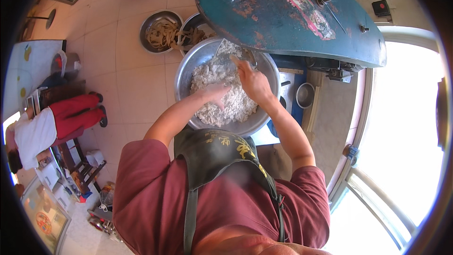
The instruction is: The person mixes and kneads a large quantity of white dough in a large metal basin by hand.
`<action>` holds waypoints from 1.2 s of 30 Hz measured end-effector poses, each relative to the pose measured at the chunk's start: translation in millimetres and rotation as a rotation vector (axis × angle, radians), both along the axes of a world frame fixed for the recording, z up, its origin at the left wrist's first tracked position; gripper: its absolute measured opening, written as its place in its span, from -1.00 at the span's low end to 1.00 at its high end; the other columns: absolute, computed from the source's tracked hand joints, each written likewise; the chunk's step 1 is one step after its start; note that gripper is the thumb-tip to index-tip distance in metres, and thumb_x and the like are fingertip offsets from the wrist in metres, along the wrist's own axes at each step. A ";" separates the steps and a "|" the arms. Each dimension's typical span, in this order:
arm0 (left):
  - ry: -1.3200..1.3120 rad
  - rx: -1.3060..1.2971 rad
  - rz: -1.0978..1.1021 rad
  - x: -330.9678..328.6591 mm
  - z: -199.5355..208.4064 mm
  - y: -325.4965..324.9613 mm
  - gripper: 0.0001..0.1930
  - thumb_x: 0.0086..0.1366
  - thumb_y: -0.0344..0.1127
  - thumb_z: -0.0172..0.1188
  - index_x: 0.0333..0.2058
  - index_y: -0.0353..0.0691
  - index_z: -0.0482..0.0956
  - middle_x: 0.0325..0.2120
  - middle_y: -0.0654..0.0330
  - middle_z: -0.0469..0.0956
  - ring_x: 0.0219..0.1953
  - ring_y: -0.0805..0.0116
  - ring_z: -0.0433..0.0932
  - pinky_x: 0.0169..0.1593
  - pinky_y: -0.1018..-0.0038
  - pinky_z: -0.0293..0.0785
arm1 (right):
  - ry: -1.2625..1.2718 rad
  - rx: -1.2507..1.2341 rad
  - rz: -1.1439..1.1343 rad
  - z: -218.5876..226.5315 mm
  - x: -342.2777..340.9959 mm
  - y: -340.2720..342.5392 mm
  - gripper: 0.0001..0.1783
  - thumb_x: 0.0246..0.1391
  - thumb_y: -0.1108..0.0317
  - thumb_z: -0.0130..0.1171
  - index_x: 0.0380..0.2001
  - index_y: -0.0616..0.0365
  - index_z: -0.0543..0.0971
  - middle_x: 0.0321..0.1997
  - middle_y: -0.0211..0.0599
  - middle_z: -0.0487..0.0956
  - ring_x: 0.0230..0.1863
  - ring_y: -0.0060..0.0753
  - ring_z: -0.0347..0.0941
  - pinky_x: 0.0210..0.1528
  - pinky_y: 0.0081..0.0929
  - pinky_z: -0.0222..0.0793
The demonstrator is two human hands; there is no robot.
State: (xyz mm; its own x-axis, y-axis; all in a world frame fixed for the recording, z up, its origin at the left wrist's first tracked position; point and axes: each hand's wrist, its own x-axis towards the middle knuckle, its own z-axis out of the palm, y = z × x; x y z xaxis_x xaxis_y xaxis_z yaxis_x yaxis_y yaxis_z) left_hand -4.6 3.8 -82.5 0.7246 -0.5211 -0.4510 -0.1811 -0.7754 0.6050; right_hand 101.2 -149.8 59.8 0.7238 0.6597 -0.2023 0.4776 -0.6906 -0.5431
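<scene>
A wide metal bowl (180,78) in front of me holds a pale, crumbly flour mixture (219,113). My left hand (216,94) reaches into the middle of it, thumb apart from the fingers, with the fingertips partly sunk in the crumbs. Over the bowl's right side is my right hand (253,83), its fingers stretched toward the far rim. Beside those fingertips, a shiny, see-through-looking piece (226,59) has flour around it; its kind is unclear. I see nothing clearly gripped in either hand.
A large worn teal machine housing (283,14) overhangs the bowl's far right side. Two metal bowls with brownish strips (162,34) stand beyond on the tiled floor (132,80). A small metal bowl (305,95) is at right. Far left, a person in red trousers (73,115) stands by furniture.
</scene>
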 end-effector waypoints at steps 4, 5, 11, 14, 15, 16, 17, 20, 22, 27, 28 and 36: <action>0.086 -0.031 0.126 -0.5 7.4 -3.0 -0.35 -0.09 -0.15 0.53 -0.01 -0.18 0.47 -0.08 -0.06 0.50 -0.12 -0.09 0.58 -0.07 0.08 0.53 | -0.122 -0.136 -0.023 -41.8 31.9 20.1 -0.52 0.30 0.27 -0.13 0.27 0.02 0.22 -0.53 0.13 0.60 -0.46 0.26 0.56 -0.40 0.11 0.49; 0.002 -0.039 0.186 -4.5 6.0 -2.0 -0.37 -0.05 -0.17 0.51 0.01 -0.16 0.47 -0.09 -0.04 0.49 -0.12 -0.06 0.57 -0.09 0.10 0.53 | -0.165 -0.147 -0.041 -47.9 39.7 21.4 -0.51 0.30 0.27 -0.12 0.28 0.02 0.21 -0.52 0.12 0.60 -0.46 0.26 0.56 -0.40 0.10 0.49; -0.202 -0.025 0.504 -10.2 27.5 -12.9 -0.54 0.10 -0.34 0.35 0.02 -0.05 0.50 -0.11 0.06 0.47 -0.10 0.04 0.57 -0.11 0.15 0.55 | -0.058 -0.131 0.074 -12.4 2.1 31.5 -0.48 0.33 0.25 -0.21 0.34 -0.14 0.14 -0.51 0.17 0.60 -0.45 0.27 0.56 -0.38 0.19 0.44; -0.290 -0.018 0.530 0.8 15.1 -27.6 -0.59 0.13 -0.38 0.28 0.00 -0.03 0.53 -0.11 0.07 0.48 -0.09 0.05 0.57 -0.11 0.15 0.56 | -0.095 -0.177 -0.010 -49.2 36.2 50.1 -0.49 0.32 0.24 -0.20 0.32 -0.14 0.17 -0.34 0.19 0.62 -0.40 0.29 0.57 -0.33 0.21 0.44; -0.315 -0.020 0.516 1.5 16.8 -26.9 -0.60 0.13 -0.39 0.26 -0.01 -0.03 0.54 -0.10 0.07 0.49 -0.09 0.05 0.57 -0.11 0.15 0.57 | -0.140 -0.163 -0.020 -54.2 44.3 50.5 -0.49 0.32 0.24 -0.20 0.32 -0.12 0.17 -0.30 0.20 0.62 -0.39 0.30 0.57 -0.32 0.21 0.44; -0.341 -0.023 0.500 2.2 18.8 -26.6 -0.61 0.14 -0.40 0.24 -0.01 -0.03 0.55 -0.09 0.07 0.49 -0.09 0.05 0.57 -0.11 0.16 0.57 | -0.185 -0.149 -0.031 -58.4 49.9 47.0 -0.49 0.32 0.24 -0.19 0.32 -0.10 0.18 -0.26 0.20 0.62 -0.38 0.30 0.57 -0.32 0.22 0.44; -0.350 -0.029 0.524 -0.4 18.0 -19.5 -0.63 0.16 -0.39 0.22 -0.01 -0.03 0.55 -0.10 0.06 0.51 -0.11 0.05 0.58 -0.12 0.15 0.57 | -0.151 -0.165 -0.006 -46.3 46.8 46.3 -0.45 0.27 0.29 -0.15 0.33 -0.04 0.16 -0.31 0.19 0.62 -0.38 0.28 0.58 -0.32 0.18 0.46; -0.299 -0.083 0.571 -14.3 21.2 -7.1 -0.66 0.21 -0.37 0.18 -0.01 -0.03 0.56 -0.11 0.02 0.54 -0.16 0.03 0.60 -0.14 0.15 0.58 | -0.102 -0.239 0.033 -3.3 23.5 17.5 -0.36 0.19 0.37 -0.08 0.35 0.09 0.11 -0.42 0.18 0.62 -0.36 0.24 0.60 -0.33 0.10 0.50; -0.196 -0.101 0.552 -14.4 26.3 -6.8 -0.66 0.23 -0.36 0.16 0.00 -0.03 0.55 -0.12 0.00 0.55 -0.20 0.01 0.62 -0.16 0.14 0.58 | -0.118 -0.268 -0.004 -9.8 31.6 13.8 -0.39 0.22 0.34 -0.10 0.34 0.09 0.14 -0.41 0.19 0.63 -0.36 0.24 0.60 -0.33 0.10 0.51; -0.191 -0.067 0.470 -7.8 36.1 -18.8 -0.57 0.27 -0.32 0.14 0.13 -0.01 0.44 -0.17 -0.05 0.58 -0.26 -0.01 0.64 -0.23 0.10 0.57 | -0.362 -0.094 -0.012 -53.8 55.3 28.0 -0.52 0.22 0.37 -0.10 0.20 0.24 0.32 -0.47 0.11 0.62 -0.41 0.23 0.59 -0.36 0.02 0.54; -0.191 -0.089 0.492 -10.2 43.0 -17.5 -0.54 0.28 -0.31 0.14 0.16 0.00 0.41 -0.18 -0.05 0.59 -0.25 -0.01 0.64 -0.24 0.09 0.56 | -0.303 -0.153 0.003 -50.1 46.6 23.6 -0.51 0.21 0.36 -0.09 0.20 0.24 0.30 -0.49 0.08 0.62 -0.42 0.22 0.59 -0.36 0.01 0.54; -0.272 -0.158 0.494 -14.5 24.6 -30.6 -0.82 0.20 -0.32 0.15 -0.26 -0.27 0.54 -0.33 -0.05 0.62 -0.25 -0.09 0.62 -0.14 0.07 0.51 | -0.117 -0.181 -0.079 -64.8 34.2 45.1 -0.32 0.19 0.36 -0.07 0.37 -0.05 0.04 -0.42 0.21 0.62 -0.38 0.26 0.59 -0.33 0.12 0.48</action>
